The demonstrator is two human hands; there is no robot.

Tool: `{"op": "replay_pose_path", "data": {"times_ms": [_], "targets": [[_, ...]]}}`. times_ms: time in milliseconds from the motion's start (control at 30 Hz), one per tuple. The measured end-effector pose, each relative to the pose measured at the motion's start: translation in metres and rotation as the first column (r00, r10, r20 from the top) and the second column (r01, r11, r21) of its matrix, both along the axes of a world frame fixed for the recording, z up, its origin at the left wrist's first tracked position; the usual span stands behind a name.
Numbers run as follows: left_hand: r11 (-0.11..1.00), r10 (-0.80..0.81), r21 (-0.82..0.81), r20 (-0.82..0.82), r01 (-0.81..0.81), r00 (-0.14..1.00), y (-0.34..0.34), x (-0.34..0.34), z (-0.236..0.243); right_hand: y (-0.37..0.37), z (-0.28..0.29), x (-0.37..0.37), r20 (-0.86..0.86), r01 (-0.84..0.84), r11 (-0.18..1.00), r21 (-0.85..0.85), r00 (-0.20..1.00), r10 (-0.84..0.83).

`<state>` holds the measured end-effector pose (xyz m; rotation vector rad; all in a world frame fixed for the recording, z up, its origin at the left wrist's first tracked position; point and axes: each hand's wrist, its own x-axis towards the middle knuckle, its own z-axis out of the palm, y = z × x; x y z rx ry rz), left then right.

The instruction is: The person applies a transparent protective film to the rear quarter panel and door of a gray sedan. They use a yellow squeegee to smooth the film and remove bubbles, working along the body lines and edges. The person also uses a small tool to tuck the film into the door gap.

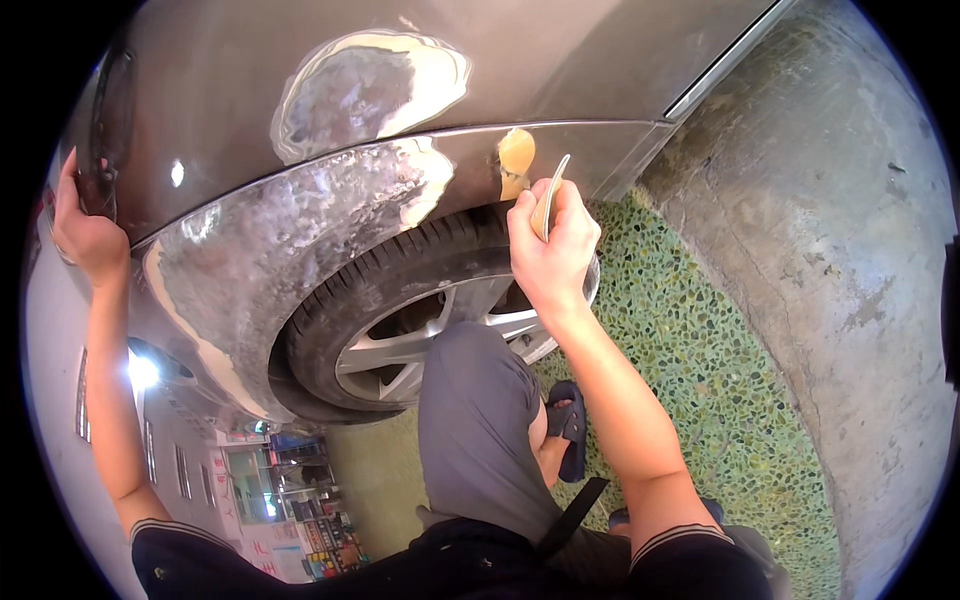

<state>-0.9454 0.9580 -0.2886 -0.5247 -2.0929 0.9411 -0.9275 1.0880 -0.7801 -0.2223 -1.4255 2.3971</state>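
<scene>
My right hand (558,250) is closed around a thin, pale putty spreader (552,198), its blade edge pointing up. Just left of its fingertips, a fresh orange-yellow smear of filler putty (516,152) sits on the brown car panel above the tire. At the far left, my left hand (92,235) leans on the car body beside a dark glossy part (112,135), a finger stretched upward; the rest of its fingers are partly hidden. Between the hands, the wheel arch panel (300,225) is sanded to mottled bare metal with cream edges. A second sanded patch (355,95) lies above the body crease.
The tire (400,255) and silver alloy wheel (470,300) stand close before my bent knee (470,400). Green speckled flooring (680,330) meets grey concrete (830,250) on the right. Shelves with goods (325,530) show at the lower left.
</scene>
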Motion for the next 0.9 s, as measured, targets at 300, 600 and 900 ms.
{"op": "replay_pose_path", "data": {"times_ms": [300, 600, 900], "targets": [[0.974, -0.116, 0.202, 0.040, 0.106, 0.992, 0.001, -0.002, -0.005, 0.042, -0.043, -0.020, -0.201, -0.018, 0.975, 0.221, 0.978, 0.063], [0.995, -0.060, 0.089, 0.057, 0.055, 0.997, -0.002, 0.002, -0.003, 0.068, -0.053, -0.043, -0.364, 0.209, 0.895, 0.395, 0.930, -0.056], [0.983, -0.068, 0.175, 0.101, 0.049, 0.993, -0.005, 0.003, 0.003, 0.020, -0.052, -0.025, -0.227, 0.119, 0.992, -0.038, 0.966, -0.125]]}}
